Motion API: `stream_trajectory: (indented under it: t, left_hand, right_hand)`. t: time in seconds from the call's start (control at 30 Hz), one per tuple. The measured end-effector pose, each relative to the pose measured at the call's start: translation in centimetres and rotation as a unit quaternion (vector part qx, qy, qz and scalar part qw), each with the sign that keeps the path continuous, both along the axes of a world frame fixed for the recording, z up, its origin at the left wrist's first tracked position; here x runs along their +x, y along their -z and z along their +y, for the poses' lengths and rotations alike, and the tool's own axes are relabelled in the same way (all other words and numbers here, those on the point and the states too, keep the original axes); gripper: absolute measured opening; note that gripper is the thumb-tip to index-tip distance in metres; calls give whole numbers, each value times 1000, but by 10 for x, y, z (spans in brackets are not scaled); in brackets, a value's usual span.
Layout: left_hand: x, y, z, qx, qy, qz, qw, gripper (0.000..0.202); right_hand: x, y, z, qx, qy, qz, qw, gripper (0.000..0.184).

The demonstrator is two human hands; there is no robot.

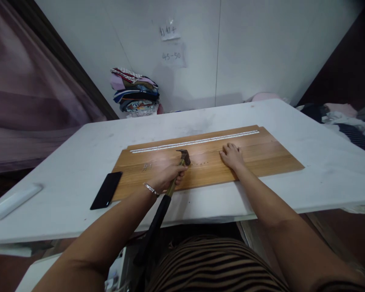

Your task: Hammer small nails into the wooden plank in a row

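A claw hammer point(185, 156) with a yellowish shaft and a black grip is held in my left hand point(168, 177), whose fingers wrap the shaft below the head. The hammer's head is over the wooden board point(273, 156), close to a short row of small nails or nail marks point(200, 163). Whether it touches the board I cannot tell. My right hand point(232, 155) rests on the board to the right of that row, fingers apart and slightly bent, holding nothing. Several loose nails point(147, 166) lie on the board's left part.
Two pale strips point(194, 142) run along the board's far side. A black phone point(106, 190) lies at its left end. The white table point(63, 178) also carries a long white object point(15, 201) at far left. Folded clothes point(136, 91) are stacked beyond the far edge, by the wall.
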State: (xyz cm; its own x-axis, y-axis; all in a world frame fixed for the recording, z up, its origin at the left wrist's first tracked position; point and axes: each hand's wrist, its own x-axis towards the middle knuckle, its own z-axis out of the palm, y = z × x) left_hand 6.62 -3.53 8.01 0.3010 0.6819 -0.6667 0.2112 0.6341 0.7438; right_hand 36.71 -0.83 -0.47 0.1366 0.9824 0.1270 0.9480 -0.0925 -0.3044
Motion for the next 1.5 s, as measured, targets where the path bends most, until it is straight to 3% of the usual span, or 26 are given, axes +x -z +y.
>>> stream_trajectory:
  t: [0.77, 1.1, 1.3, 1.5]
  left_hand:
    - [3, -7, 0, 7, -15, -13, 1000, 23]
    - [15, -13, 6, -5, -60, -35, 998, 18]
    - [17, -10, 2, -21, -66, -52, 996, 27]
    - [12, -19, 2, -3, -62, -56, 997, 19]
  right_hand:
    - [3, 7, 3, 27, -1, 13, 1000, 31]
    - [15, 21, 10, 177, -4, 127, 976, 34]
    - [13, 16, 9, 120, -40, 111, 986, 20]
    - [13, 15, 10, 110, -33, 81, 990, 17]
